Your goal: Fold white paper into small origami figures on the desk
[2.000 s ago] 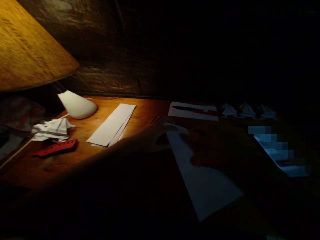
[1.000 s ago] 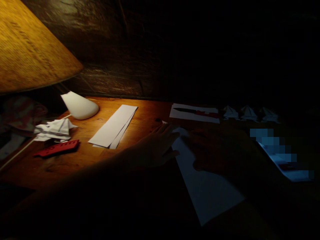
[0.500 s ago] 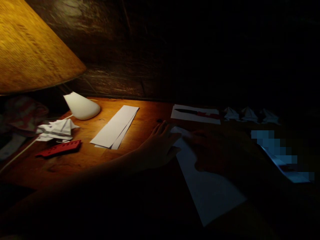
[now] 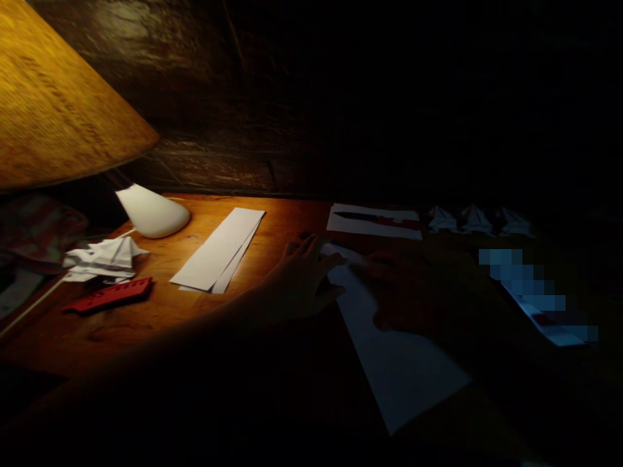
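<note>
Sheet [image 4: 409,376] on table [image 4: 121,327], far end at left fingers [image 4: 306,248] and right fingers [image 4: 387,258], rest running nearer the viewer; overlapping paper strips [image 4: 219,250] left of left fingers; lamp base [image 4: 156,214] farther left, folded paper [image 4: 104,256] and flat object [image 4: 109,296] also far left, flat object nearer the viewer; knife [image 4: 379,218] on paper [image 4: 341,225] beyond fingers, folded pieces [image 4: 474,220] in row right of it; unclear item [image 4: 559,332] well right of right fingers

- Gap on desk [image 4: 292,224] between white strips [image 4: 219,250] and knife [image 4: 374,218]
- Left forearm [image 4: 209,331] blocks front approach
- Lampshade [image 4: 68,104] overhangs left; lamp base [image 4: 154,213], red object [image 4: 107,296] below
- Three folded papers [image 4: 474,219] obstruct back right
- Far right too dark
</note>
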Available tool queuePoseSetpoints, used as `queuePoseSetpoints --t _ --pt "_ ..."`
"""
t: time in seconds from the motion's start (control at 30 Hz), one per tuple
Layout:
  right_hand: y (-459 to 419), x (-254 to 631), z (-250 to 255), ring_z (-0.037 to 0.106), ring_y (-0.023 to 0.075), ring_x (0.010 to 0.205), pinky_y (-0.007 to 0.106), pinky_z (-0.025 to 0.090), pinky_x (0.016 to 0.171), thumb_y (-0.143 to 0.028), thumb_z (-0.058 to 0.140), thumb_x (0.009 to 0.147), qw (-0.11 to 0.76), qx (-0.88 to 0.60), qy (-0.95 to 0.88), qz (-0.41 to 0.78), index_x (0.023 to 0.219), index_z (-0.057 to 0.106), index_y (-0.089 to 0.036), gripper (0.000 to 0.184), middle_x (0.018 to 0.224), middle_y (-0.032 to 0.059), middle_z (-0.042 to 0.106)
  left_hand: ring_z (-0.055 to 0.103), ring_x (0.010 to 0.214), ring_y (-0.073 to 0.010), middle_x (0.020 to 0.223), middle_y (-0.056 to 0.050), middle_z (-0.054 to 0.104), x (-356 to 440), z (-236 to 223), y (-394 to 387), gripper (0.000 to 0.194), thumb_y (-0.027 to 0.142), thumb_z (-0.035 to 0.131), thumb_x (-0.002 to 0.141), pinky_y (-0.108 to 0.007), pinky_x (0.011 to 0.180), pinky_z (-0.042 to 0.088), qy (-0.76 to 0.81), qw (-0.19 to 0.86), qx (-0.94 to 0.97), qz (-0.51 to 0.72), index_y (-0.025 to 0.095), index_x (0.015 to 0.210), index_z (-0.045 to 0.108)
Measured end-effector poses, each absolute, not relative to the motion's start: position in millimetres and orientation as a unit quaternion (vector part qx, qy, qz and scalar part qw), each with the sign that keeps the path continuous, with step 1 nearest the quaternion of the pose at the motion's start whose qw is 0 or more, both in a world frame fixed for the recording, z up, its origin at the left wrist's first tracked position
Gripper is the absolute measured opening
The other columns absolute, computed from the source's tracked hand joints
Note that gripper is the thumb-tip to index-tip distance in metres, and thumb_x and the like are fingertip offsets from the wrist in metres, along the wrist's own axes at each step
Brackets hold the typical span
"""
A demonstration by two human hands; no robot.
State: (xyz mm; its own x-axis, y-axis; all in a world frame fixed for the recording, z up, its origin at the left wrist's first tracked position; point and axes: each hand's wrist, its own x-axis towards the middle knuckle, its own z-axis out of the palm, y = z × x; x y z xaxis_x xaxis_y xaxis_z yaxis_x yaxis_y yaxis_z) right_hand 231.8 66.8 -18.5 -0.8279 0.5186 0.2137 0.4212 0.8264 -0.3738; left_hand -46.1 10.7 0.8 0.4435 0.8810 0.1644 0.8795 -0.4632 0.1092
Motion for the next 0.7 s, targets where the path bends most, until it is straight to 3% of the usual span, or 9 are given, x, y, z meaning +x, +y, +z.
queuePoseSetpoints --t 0.13,0.33,0.7 --pt "65 233 -3 0.055 0.0371 0.134 0.062 0.051 0.106 -0.055 0.080 0.082 0.115 -0.247 -0.947 0.173 0.153 0.046 -0.037 0.082 0.159 0.0093 0.045 0.063 0.116 -0.0403 0.140 -0.017 0.055 -57 4 19 0.051 0.049 0.072 0.090 -0.067 0.101 0.047 0.524 -0.005 0.843 0.119 0.020 0.129 0.058" --pt "63 235 0 0.052 0.0366 0.139 0.060 0.048 0.110 -0.055 0.076 0.085 0.102 -0.254 -0.949 0.158 0.160 0.038 -0.038 0.085 0.162 0.0094 0.042 0.068 0.108 -0.0316 0.119 -0.013 0.065 -80 11 36 0.025 0.028 0.062 0.093 -0.049 0.092 0.054 0.537 0.043 0.825 0.169 0.016 0.115 0.059" --pt "65 234 0 0.051 0.0355 0.140 0.058 0.048 0.111 -0.057 0.075 0.086 0.091 -0.249 -0.949 0.170 0.160 0.036 -0.037 0.086 0.163 0.0094 0.040 0.069 0.112 -0.0325 0.128 -0.012 0.067 -72 6 32 0.034 0.029 0.069 0.093 -0.052 0.102 0.047 0.537 -0.002 0.835 0.116 0.013 0.122 0.065"
